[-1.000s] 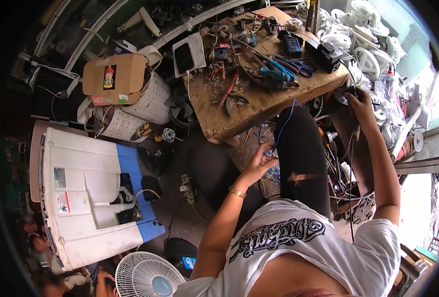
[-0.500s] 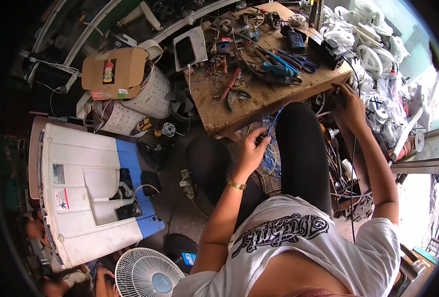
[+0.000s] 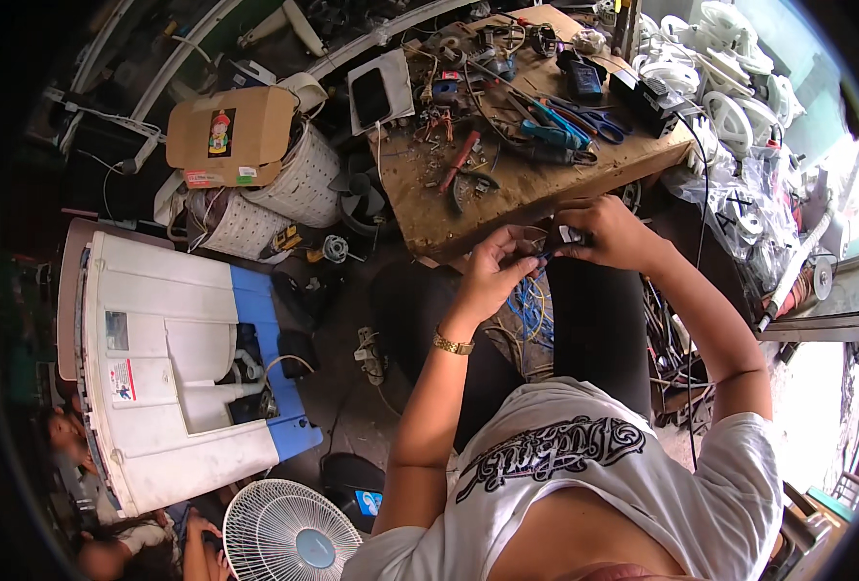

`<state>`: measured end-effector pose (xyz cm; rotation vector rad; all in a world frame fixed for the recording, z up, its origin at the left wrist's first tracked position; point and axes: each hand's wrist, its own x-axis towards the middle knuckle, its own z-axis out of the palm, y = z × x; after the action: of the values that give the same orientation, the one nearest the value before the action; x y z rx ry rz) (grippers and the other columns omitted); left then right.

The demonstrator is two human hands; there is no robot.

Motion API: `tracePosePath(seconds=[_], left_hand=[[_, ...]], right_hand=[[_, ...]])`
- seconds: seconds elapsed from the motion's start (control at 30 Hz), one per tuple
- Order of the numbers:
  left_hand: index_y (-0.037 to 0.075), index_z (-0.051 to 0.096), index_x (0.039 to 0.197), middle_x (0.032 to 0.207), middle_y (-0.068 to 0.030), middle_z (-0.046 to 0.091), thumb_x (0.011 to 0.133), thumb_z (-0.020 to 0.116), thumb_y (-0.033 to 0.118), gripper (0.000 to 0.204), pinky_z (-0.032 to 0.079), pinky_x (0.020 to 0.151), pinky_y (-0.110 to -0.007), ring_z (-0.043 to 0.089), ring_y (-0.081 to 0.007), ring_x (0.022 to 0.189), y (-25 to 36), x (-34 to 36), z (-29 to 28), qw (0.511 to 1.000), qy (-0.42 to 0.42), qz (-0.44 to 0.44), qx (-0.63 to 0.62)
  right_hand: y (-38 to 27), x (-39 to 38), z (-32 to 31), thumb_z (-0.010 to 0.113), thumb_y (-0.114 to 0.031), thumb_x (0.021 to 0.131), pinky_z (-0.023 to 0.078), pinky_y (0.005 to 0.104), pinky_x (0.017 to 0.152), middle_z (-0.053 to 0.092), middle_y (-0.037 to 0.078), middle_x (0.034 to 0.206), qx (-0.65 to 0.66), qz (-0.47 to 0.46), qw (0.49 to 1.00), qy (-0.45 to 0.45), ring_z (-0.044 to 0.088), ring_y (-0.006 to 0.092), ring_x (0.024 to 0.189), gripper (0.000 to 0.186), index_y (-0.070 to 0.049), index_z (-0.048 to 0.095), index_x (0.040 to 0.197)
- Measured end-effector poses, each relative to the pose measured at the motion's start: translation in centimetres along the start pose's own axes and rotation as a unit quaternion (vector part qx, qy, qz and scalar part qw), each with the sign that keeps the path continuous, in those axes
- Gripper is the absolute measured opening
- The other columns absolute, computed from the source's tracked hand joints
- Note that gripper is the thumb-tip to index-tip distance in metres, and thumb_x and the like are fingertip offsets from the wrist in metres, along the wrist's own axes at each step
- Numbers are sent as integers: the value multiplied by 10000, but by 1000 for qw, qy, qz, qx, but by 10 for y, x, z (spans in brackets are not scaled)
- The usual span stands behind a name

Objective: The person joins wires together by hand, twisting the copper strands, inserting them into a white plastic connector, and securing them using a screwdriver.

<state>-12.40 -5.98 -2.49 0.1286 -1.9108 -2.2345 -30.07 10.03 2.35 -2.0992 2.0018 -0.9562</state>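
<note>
My left hand (image 3: 500, 271), with a gold-coloured bracelet watch (image 3: 454, 345) at its wrist, pinches the end of a blue wire above my lap. Against it, just in front of the workbench's near edge, my right hand (image 3: 612, 233) is closed with its fingertips at the wire. A small pale, shiny piece (image 3: 572, 235) shows between the right fingers; its kind is too small to tell. Below the hands hangs a loose tangle of blue and yellow wires (image 3: 536, 315) between my thighs. The fingers partly hide the wire's end.
On the wooden workbench (image 3: 429, 221) lie pliers (image 3: 552, 131), a red-handled tool (image 3: 460, 161), blue-handled scissors (image 3: 604, 124) and scraps. White plastic parts (image 3: 730, 73) pile up at the right. A black cable (image 3: 701, 213) hangs beside my right arm. A white-and-blue washing machine (image 3: 158, 436) and fan (image 3: 289, 533) stand left.
My right hand has come from the bench's right edge leftward to meet my left hand. The left hand has risen slightly, still on the blue wire.
</note>
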Motion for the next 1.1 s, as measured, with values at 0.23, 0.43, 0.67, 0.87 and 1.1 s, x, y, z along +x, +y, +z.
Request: tracePosePath(seconds=[0.23, 0.43, 0.67, 0.87, 1.1], left_hand=[[-5, 570, 1057, 919, -51, 654, 952, 561, -5, 105, 558, 713, -271, 660, -125, 779, -17, 4, 3, 994, 82, 75, -16], [35, 543, 1057, 890, -45, 610, 974, 537, 19, 85, 547, 666, -270, 639, -128, 696, -33, 0, 8, 978, 180, 19, -104], [20, 487, 1167, 918, -47, 599, 950, 446, -61, 235, 529, 744, -279, 606, -119, 798, -41, -9, 16, 983, 182, -16, 28], [64, 546, 929, 881, -53, 567, 885, 520, -38, 114, 480, 838, -326, 583, -177, 916, -72, -43, -11, 968, 147, 24, -200], [84, 502, 866, 898, -80, 555, 847, 592, 1, 124, 440, 1060, -451, 583, -273, 1072, -75, -66, 3, 886, 92, 48, -451]], right_hand=[[3, -14, 0, 734, -153, 806, 469, 407, 689, 600, 202, 805, 70, 94, 992, 54, 585, 397, 747, 314, 3, 616, 1051], [17, -24, -5, 606, -172, 968, 427, 215, 622, 594, 1, 805, 301, 274, 874, 264, 527, 71, 693, 168, -9, 579, 996], [72, -28, -13, 573, -202, 972, 346, 223, 445, 546, -2, 676, 359, 324, 767, 421, 443, 60, 489, 166, -51, 571, 903], [117, -42, 3, 561, -224, 950, 417, 267, 423, 586, 50, 675, 456, 412, 673, 412, 509, 129, 463, 183, -43, 585, 944], [130, -48, 18, 567, -210, 951, 424, 258, 446, 605, 46, 702, 492, 424, 671, 358, 524, 122, 493, 174, -41, 603, 929]])
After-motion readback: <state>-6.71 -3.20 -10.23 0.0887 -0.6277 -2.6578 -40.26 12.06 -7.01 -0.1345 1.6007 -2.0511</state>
